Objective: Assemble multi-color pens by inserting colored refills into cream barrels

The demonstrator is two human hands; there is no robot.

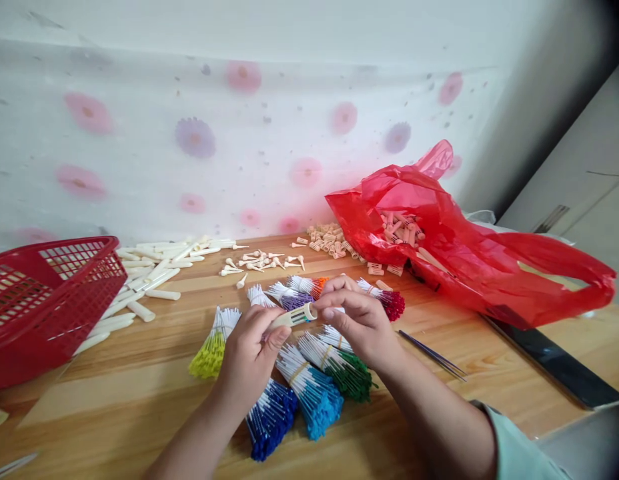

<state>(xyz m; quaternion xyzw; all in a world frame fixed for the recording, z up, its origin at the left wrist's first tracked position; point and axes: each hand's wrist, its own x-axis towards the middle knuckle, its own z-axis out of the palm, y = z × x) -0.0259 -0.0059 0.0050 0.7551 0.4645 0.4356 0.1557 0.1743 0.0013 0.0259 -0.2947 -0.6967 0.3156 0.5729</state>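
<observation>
My left hand (254, 353) is closed around a cream slotted pen barrel (294, 318), thumb and fingers along its length. The open end points right, and a bit of blue shows at a slot. At that end, my right hand (354, 323) has its fingertips pinched together; whatever lies between them is too small or hidden to make out. Around and below both hands lie bundles of thin white pen refills with coloured ends: yellow (209, 350), dark blue (272, 417), light blue (312, 393), green (347, 367), purple (294, 298), orange (314, 287) and dark red (389, 301).
A red plastic basket (97, 283) stands left beside a pile of cream tubes (157, 273). Small pointed pieces (259, 260) and slotted pieces (332, 239) lie behind. At right are a red plastic bag (464, 247), tweezers (432, 355) and a dark flat phone-like object (554, 363).
</observation>
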